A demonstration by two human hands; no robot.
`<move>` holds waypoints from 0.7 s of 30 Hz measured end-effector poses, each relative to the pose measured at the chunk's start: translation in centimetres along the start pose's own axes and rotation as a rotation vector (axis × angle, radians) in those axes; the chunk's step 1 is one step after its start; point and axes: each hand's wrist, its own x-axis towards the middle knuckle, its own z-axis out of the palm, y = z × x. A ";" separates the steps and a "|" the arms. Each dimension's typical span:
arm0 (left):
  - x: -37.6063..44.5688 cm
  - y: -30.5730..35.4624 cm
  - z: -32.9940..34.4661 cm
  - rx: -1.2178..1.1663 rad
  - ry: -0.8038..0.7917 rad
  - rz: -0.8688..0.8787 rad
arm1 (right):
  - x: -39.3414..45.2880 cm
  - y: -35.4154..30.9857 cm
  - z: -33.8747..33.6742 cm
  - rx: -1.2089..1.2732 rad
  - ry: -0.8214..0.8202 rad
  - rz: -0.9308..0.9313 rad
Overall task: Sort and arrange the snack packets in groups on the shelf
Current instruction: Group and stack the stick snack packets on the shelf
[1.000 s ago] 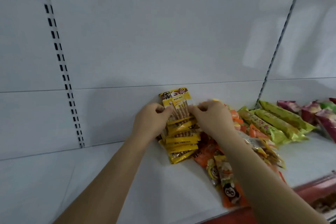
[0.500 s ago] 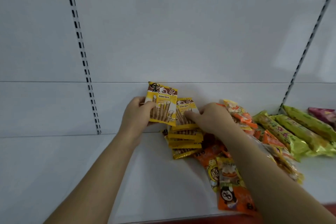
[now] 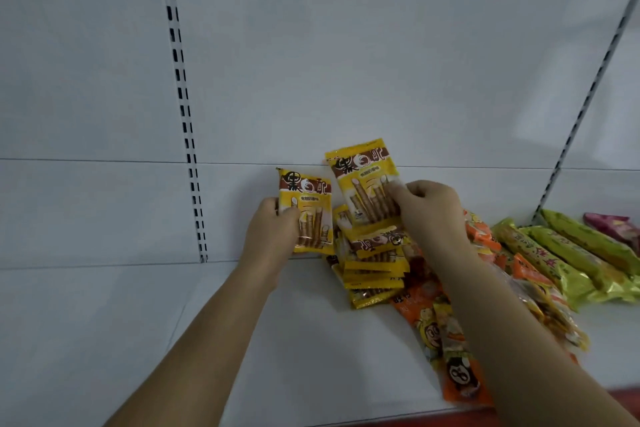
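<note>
Now, with the left hand (image 3: 273,232) pinching one yellow packet (image 3: 306,215) upright against the back wall and the right hand (image 3: 427,215) gripping another (image 3: 363,180) above the pile (image 3: 374,270), stand each beside its grip, edges aligned.

glossy plastic yellow packets (image 3: 367,184); smooth matt white shelf (image 3: 104,322).

left hand (image 3: 273,225) gripping, right hand (image 3: 429,211) pinching
</note>
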 end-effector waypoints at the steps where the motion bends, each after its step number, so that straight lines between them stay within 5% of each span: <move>1: -0.2 0.0 0.1 -0.037 -0.026 -0.011 | -0.6 -0.5 0.6 0.030 -0.024 0.009; 10: -0.3 -0.6 -0.3 -0.150 -0.102 0.046 | -3.5 -0.6 2.9 -0.185 -0.083 -0.068; 13: 0.1 -1.0 -1.2 -0.138 -0.118 0.043 | -2.4 0.7 1.9 -0.511 -0.011 -0.165; 17: 0.2 -2.0 -2.0 -0.141 -0.130 0.042 | -1.3 1.7 2.0 -0.747 -0.182 -0.049; 21: 0.3 -2.7 -2.5 -0.130 -0.122 0.044 | -1.0 1.9 2.2 -0.690 -0.159 0.031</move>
